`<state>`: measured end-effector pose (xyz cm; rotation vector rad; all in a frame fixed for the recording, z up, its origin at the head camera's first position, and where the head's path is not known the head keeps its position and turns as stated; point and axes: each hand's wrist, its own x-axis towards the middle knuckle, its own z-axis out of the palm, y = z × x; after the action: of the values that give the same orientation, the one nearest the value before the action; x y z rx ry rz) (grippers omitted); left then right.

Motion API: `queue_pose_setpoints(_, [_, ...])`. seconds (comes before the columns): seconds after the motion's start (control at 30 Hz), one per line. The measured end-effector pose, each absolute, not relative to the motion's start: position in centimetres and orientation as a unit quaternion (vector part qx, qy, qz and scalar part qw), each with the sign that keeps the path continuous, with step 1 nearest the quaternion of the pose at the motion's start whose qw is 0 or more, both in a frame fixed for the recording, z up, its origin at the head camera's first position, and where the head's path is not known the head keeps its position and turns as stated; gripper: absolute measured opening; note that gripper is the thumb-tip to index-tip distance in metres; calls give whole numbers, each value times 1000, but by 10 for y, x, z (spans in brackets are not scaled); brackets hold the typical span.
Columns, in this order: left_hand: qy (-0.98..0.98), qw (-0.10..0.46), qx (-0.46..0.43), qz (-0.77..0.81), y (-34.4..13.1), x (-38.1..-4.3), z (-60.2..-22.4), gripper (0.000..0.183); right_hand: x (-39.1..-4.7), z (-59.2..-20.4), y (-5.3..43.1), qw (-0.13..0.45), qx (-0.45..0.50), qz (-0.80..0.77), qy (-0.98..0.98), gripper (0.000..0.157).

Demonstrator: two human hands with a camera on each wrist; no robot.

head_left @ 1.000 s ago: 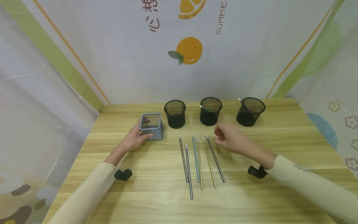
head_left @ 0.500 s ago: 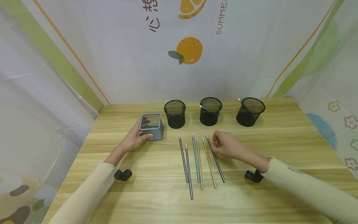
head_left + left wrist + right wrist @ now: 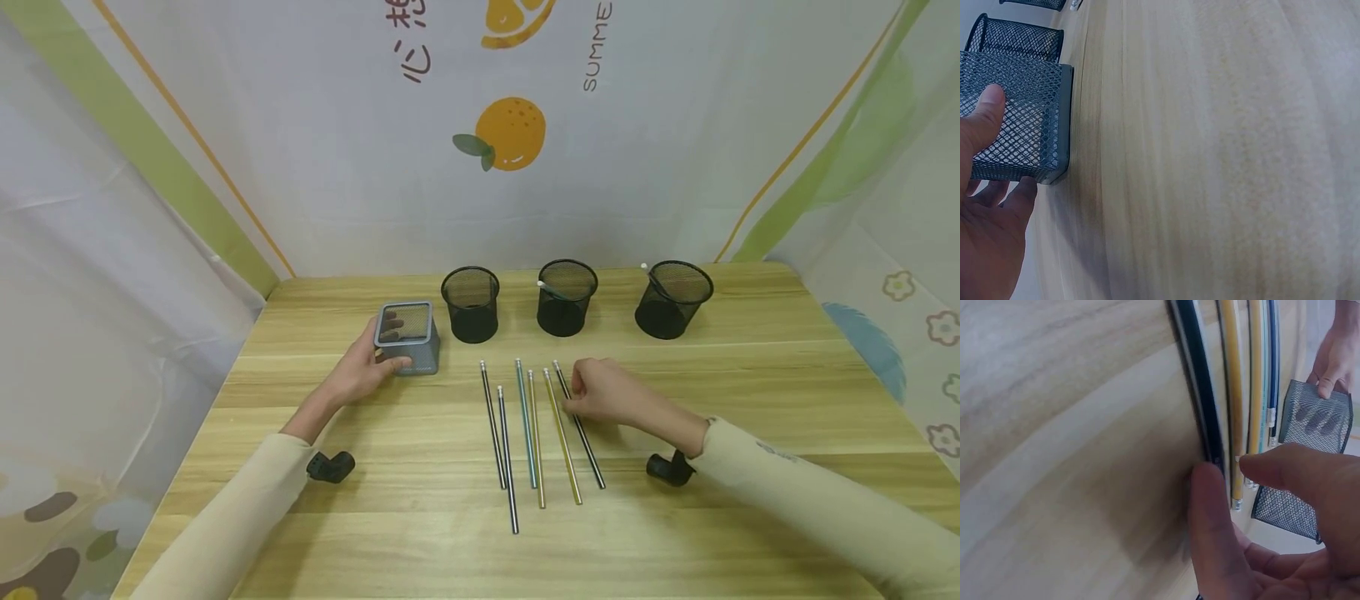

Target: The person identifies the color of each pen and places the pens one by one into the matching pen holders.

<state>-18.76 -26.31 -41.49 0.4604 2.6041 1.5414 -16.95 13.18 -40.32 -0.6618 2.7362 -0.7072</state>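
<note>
My left hand (image 3: 362, 371) grips a square grey mesh pencil holder (image 3: 420, 357) at the table's back left. Its thumb lies on the near side and the other fingers show round the far side. The right hand (image 3: 611, 392) is over the upper part of a black pencil (image 3: 588, 450), the rightmost of a row. In the right wrist view, thumb and forefinger stand a little apart on either side of this black pencil (image 3: 1197, 369). Left of it lie two yellow pencils (image 3: 564, 442), a teal pencil (image 3: 525, 417), a dark blue pencil (image 3: 508, 467) and another black pencil (image 3: 491, 417).
Along the back stand three round black mesh holders: a left one (image 3: 474, 321), a middle one (image 3: 562, 317) with a pencil leaning inside, and a right one (image 3: 663, 317) also with a pencil. A printed curtain (image 3: 337, 167) hangs behind the wooden table (image 3: 420, 550).
The right hand has moved left and toward the person, from beside the rightmost black pencil to over it. The left hand and the grey holder stay in place.
</note>
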Motion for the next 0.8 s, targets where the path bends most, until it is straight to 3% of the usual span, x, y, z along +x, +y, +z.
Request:
queue_pose_setpoints(0.3, [845,35,156,510,-264,-188,-415,76,-172,-405,129,156,-223,-228,935,38])
queue_pose_setpoints(0.8, [845,38,154,511,-263,-188,-414,77,-173,-404,130,187,-214,-255,924,25])
